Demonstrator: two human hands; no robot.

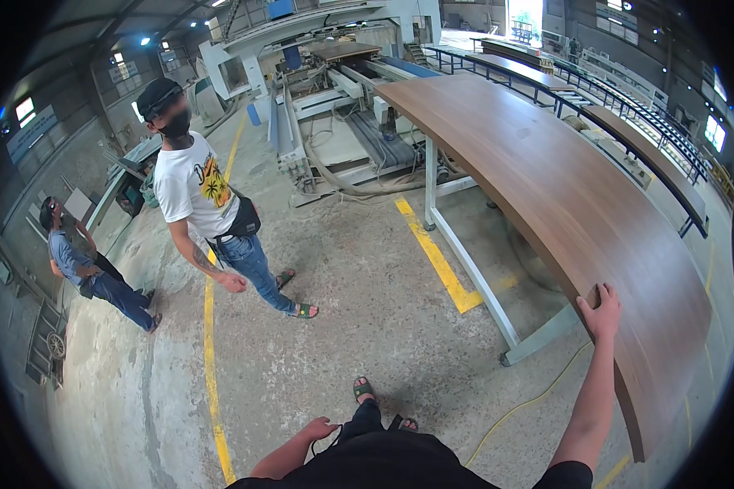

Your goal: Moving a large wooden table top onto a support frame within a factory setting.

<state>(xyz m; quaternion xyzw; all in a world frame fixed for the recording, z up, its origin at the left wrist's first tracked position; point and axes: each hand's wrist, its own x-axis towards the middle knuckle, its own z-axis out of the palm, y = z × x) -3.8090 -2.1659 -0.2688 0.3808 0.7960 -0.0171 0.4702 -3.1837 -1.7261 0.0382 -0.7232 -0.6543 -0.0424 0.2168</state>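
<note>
A long, thick brown wood-grain panel (546, 171) lies flat on a pale metal stand (473, 269) to my right. My right hand (602, 314) rests on its near-left edge, fingers apart on the top face and thumb by the edge. A small dark spot shows at the panel's edge beside the fingers. My left hand (319, 429) hangs low beside my body, away from the panel, its fingers loosely extended with nothing visible in them. A thin dark cord hangs close to that hand.
To the left stands a person in a white shirt (200, 191); farther back is another in blue (77, 257). A large machine (334, 106) with hoses occupies the far side. Roller conveyors (628, 122) carry more panels. A yellow cable (522, 399) and painted floor lines (210, 359) run nearby.
</note>
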